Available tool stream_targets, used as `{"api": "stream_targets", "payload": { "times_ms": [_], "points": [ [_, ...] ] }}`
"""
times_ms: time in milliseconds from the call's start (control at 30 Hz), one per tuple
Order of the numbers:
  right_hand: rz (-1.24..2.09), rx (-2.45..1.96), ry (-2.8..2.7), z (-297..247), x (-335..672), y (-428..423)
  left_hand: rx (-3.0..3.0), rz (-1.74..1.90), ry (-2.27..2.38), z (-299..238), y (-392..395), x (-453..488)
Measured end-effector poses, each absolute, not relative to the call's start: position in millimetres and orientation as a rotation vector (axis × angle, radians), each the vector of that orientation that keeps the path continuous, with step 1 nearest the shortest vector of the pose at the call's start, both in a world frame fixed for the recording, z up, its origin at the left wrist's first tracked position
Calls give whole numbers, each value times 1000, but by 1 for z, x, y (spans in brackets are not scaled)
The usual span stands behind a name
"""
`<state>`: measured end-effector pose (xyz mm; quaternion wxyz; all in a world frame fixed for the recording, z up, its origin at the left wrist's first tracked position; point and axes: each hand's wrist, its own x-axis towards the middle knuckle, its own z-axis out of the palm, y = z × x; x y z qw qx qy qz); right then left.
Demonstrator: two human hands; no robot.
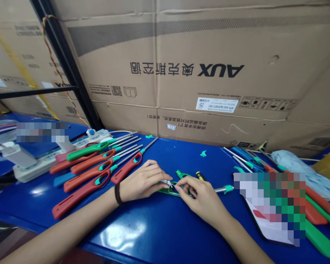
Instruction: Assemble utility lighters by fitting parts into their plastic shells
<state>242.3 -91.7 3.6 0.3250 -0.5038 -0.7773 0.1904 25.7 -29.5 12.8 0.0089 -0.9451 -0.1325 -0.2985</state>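
Note:
My left hand (145, 180), with a dark band at its wrist, has its fingers closed on a small clear part (165, 182) with a thin white wire at its end. The fingertips of my right hand (198, 194) pinch together at that wire (171, 186). Beneath both hands lies a green lighter shell (165, 190), partly covered by the fingers. A loose green piece (183, 175) is just beyond my right fingers. Past that hand a metal tube with a green tip (227, 189) sticks out, and a yellow and black handle (200, 176) lies behind it.
Several long red, orange and green lighters (82, 194) lie at left beside a power strip (27, 170). At right are a phone (264, 220), more lighters (321, 238) and a pale blue cloth (294, 168). Green scraps (203, 153) lie before a large carton (181, 36).

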Motion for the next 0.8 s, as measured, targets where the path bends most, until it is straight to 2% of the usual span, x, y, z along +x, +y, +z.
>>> {"api": "stream_targets", "payload": {
  "times_ms": [800],
  "points": [
    [491, -1213, -2072, -2, 242, -92, -3004, -936, -387, 2, -32, 30]
  ]
}}
